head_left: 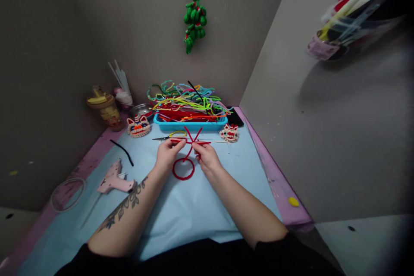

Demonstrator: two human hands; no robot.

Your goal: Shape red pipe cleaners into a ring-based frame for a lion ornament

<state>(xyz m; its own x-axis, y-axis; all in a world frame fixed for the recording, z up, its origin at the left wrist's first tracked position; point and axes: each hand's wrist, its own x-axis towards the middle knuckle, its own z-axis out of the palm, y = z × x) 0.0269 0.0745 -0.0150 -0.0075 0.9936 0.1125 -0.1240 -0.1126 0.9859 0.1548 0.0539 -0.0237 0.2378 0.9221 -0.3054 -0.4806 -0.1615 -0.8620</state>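
Both my hands pinch a red pipe cleaner over the light blue mat. Its lower part forms a closed ring lying near my wrists; its two free ends cross and stick up between my fingers. My left hand is closed on the strand left of the crossing. My right hand is closed on the strand to its right. Just beyond my fingers lie scissors with yellow handles.
A blue tray heaped with coloured pipe cleaners stands at the back. Two small cat-face crafts flank it. A pink glue gun, a black pipe cleaner and a tape roll lie left. A green ornament hangs on the wall.
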